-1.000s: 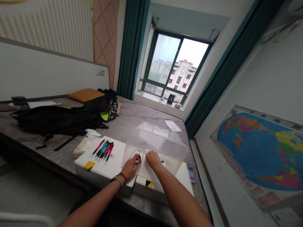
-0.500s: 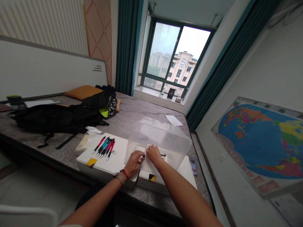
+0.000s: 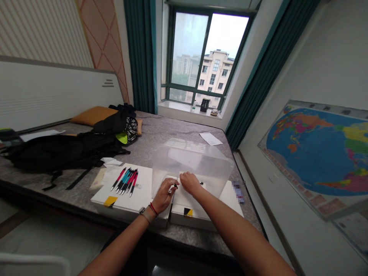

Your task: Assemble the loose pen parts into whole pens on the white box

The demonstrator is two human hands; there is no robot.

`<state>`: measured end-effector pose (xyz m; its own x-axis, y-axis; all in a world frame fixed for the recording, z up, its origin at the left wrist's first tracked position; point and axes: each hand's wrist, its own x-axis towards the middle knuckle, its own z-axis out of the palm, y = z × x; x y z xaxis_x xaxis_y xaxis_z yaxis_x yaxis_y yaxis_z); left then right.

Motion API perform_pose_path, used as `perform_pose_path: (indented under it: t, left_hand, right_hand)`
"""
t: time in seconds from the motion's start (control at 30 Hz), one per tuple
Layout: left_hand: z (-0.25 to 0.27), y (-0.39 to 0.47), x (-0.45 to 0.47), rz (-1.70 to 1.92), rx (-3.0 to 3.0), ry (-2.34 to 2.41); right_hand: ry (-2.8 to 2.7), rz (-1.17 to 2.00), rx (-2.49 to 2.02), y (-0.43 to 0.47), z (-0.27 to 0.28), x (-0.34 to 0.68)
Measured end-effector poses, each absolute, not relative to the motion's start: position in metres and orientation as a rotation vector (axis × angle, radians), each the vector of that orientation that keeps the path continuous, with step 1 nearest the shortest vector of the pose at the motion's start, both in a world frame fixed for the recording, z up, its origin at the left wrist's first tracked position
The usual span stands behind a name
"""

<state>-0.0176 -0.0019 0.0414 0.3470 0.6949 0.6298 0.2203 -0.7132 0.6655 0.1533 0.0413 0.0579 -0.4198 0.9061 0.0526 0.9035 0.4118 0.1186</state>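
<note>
My left hand (image 3: 164,194) is closed in a pinch on a small dark-and-white piece, too small to name. Close beside it my right hand (image 3: 189,182) is curled, its fingertips turned away, so whatever it may hold is hidden. Both hands are at the opening of a clear plastic bin (image 3: 198,159), which lies on its side over two white boxes. A small dark item (image 3: 201,183) shows just right of my right hand. Several red, blue and black pens (image 3: 126,181) lie side by side on the left white box (image 3: 143,199).
The right white box (image 3: 207,212) carries black-and-yellow tape. Behind the left box are a crumpled tissue (image 3: 111,161) and a black backpack (image 3: 63,147). A white sheet (image 3: 211,138) lies on the grey bed surface (image 3: 172,128). A world map (image 3: 319,149) hangs at right.
The camera view has shifted slightly. Both hands stay at the bin's opening, the right more tightly curled, and the small piece in my left hand shows a little more.
</note>
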Motion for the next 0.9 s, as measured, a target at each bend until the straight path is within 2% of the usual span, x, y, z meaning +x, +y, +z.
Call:
perform_pose_path:
  t: [0.2, 0.5, 0.6, 0.73, 0.8, 0.9]
  left_hand:
    - [0.06, 0.003, -0.014, 1.403, 2.206, 0.694]
    - [0.067, 0.005, -0.007, 1.382, 2.263, 0.671]
    - [0.06, 0.009, -0.005, 1.365, 2.241, 0.754]
    - [0.043, 0.014, 0.001, 1.35, 2.187, 0.922]
    - [0.036, 0.014, 0.004, 1.328, 2.192, 0.97]
    - [0.03, 0.01, 0.007, 1.296, 2.218, 0.982]
  right_hand:
    - [2.624, -0.078, 2.098, 0.011, 0.051, 0.171]
    - [2.887, -0.717, 2.535, -0.023, 0.027, 0.181]
    - [2.945, -1.04, 2.602, -0.03, 0.037, 0.179]
    - [2.985, -1.565, 2.481, -0.042, 0.058, 0.17]
    - [3.024, -1.602, 2.446, -0.046, 0.07, 0.163]
    - [3.17, -1.296, 2.414, -0.05, 0.085, 0.155]
